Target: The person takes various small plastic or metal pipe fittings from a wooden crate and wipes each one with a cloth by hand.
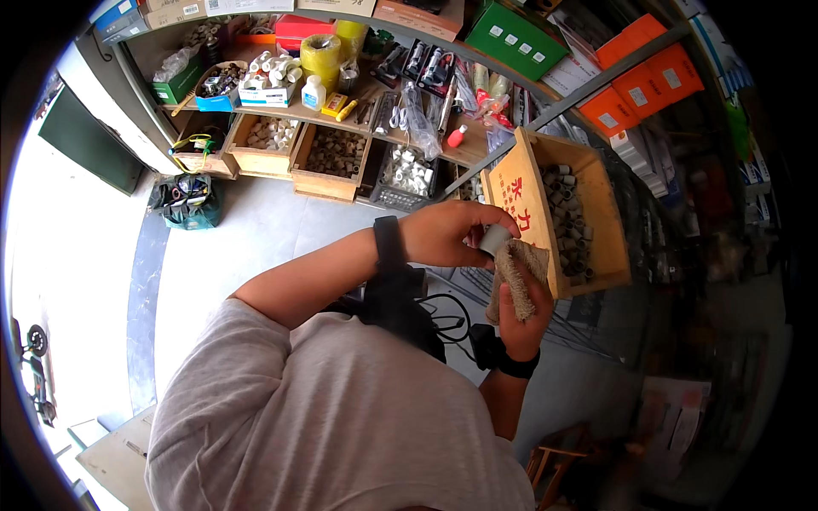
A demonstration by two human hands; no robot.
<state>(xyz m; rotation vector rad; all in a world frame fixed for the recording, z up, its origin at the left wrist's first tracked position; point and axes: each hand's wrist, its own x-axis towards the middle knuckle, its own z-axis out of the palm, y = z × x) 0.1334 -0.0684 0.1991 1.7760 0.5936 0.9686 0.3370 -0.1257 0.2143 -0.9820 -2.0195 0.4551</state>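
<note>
Between the fingers of my left hand [444, 233] is a short grey plastic pipe fitting [494, 240]. My right hand [527, 313] grips a brown terry cloth [516, 281], whose upper folds meet the lower right side of the fitting. Some of my right fingers are hidden by the cloth. Just right of both hands, a wooden box [607, 223] with red writing on its front sits tilted in view. Several grey pipe fittings [567, 214] lie heaped inside it.
Wooden drawers [324, 185] and a black plastic basket [399, 197] of fittings line the shelf's lower side. The wooden shelf [470, 148] carries tape rolls, a white bottle [313, 93] and packaged tools. A metal shelf post [476, 169] slants beside the box. A tool bag [186, 201] stands on the floor.
</note>
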